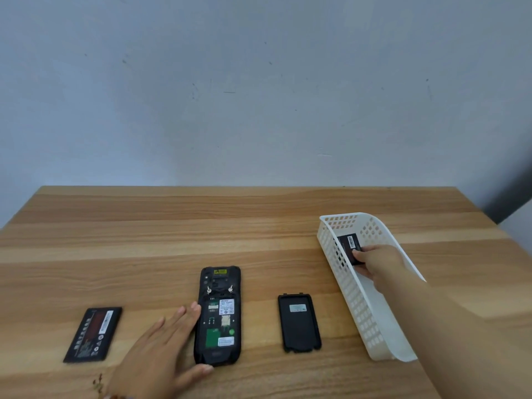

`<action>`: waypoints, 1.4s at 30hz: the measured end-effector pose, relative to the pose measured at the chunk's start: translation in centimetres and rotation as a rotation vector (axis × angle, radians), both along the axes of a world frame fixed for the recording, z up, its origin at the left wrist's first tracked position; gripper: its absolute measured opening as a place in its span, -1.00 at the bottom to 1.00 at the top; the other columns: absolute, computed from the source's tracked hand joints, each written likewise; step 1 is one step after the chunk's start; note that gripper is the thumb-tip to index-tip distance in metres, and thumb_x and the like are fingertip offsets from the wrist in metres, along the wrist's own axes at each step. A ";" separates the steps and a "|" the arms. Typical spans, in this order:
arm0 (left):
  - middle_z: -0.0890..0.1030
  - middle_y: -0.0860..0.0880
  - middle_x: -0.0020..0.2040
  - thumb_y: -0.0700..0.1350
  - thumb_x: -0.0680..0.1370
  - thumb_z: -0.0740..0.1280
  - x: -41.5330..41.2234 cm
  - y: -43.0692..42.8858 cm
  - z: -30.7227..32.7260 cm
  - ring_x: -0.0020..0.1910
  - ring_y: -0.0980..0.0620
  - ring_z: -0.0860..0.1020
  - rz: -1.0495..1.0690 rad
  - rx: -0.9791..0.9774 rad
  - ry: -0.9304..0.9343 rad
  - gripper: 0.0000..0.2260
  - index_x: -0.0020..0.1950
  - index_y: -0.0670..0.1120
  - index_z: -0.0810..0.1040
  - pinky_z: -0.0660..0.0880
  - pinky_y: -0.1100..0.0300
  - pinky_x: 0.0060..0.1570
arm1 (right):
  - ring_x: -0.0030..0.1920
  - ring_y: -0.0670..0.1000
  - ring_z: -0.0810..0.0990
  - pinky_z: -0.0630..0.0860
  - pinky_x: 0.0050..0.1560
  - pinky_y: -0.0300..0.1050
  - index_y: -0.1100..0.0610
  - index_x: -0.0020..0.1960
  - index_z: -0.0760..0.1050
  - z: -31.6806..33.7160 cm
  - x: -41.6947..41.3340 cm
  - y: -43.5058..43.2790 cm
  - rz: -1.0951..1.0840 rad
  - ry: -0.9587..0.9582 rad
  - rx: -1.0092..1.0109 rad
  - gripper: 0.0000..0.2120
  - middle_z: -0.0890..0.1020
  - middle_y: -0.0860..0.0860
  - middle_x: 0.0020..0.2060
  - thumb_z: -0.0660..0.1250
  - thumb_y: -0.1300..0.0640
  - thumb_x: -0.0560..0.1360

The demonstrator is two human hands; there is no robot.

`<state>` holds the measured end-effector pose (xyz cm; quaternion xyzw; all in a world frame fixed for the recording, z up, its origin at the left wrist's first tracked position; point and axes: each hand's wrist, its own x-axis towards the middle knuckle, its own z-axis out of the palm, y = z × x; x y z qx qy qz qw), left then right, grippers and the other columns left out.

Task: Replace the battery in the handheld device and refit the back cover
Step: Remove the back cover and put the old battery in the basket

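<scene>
Replacement battery [349, 249] is pinched by right hand [377, 262] fingers inside the basket [371, 312], well right of the open device [218, 315], which is steadied lengthwise by the flat, spread left hand [161, 349].

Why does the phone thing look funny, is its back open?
Yes, open. The handheld device lies face down, its insides showing, no battery inside; its back cover lies apart beside it.

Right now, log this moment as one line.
right hand grips battery in basket | left hand steadies open device | cover off
</scene>
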<state>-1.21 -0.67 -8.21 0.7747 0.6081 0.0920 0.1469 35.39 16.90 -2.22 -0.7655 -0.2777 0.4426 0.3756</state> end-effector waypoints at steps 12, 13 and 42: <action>-0.08 0.34 0.45 0.50 0.36 -0.05 0.3 -0.2 0.3 0.38 0.39 -0.12 0.022 0.034 -0.007 -0.19 0.47 0.06 -0.05 -0.11 0.39 0.32 | -0.42 -0.01 0.42 0.30 -0.46 -0.19 0.23 -0.20 0.46 0.1 -1.0 -0.7 0.493 -0.746 -0.108 -0.90 0.49 0.04 -0.40 0.30 0.19 0.45; 0.05 0.30 0.45 0.49 0.37 -0.06 0.3 -0.3 0.4 0.39 0.37 -0.09 0.027 0.023 -0.002 -0.20 0.47 0.06 -0.04 -0.10 0.39 0.32 | -0.41 -0.01 0.41 0.29 -0.47 -0.19 0.24 -0.20 0.45 0.0 -1.0 -0.6 0.526 -0.798 -0.112 -0.92 0.47 0.04 -0.41 0.25 0.24 0.45; 0.52 0.06 0.24 0.49 0.37 -0.08 0.5 -0.6 -0.3 0.22 0.16 0.43 0.084 0.040 0.021 -0.22 0.41 0.02 0.21 -0.07 0.41 0.29 | -0.46 -0.06 0.27 0.24 -0.40 -0.15 0.15 -0.42 0.21 0.5 -2.1 -2.8 0.562 -1.015 -0.031 -0.66 0.33 0.02 -0.47 0.17 0.27 0.50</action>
